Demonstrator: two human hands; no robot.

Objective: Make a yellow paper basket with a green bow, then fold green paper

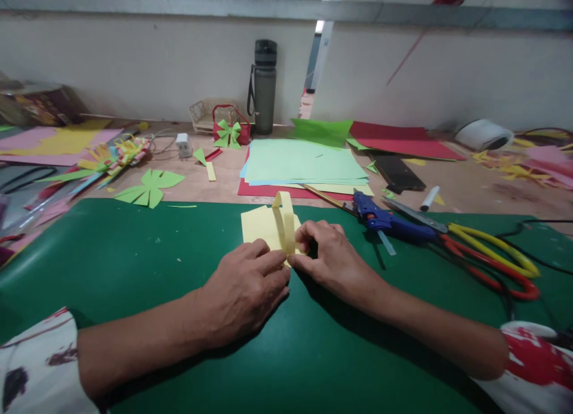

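Observation:
On the green mat lies a small yellow paper piece, with a curved yellow paper strip standing up from it as an arch. My left hand presses the near edge of the paper, its fingers together at the foot of the strip. From the other side, my right hand pinches the strip's lower end between thumb and finger. The fingers partly hide the paper's near side, so I cannot tell how strip and paper are joined there.
Right of my hands lie a blue glue gun, scissors and a white marker. Behind are stacked paper sheets, a phone, a small red paper basket and a bottle. Green paper leaves lie left.

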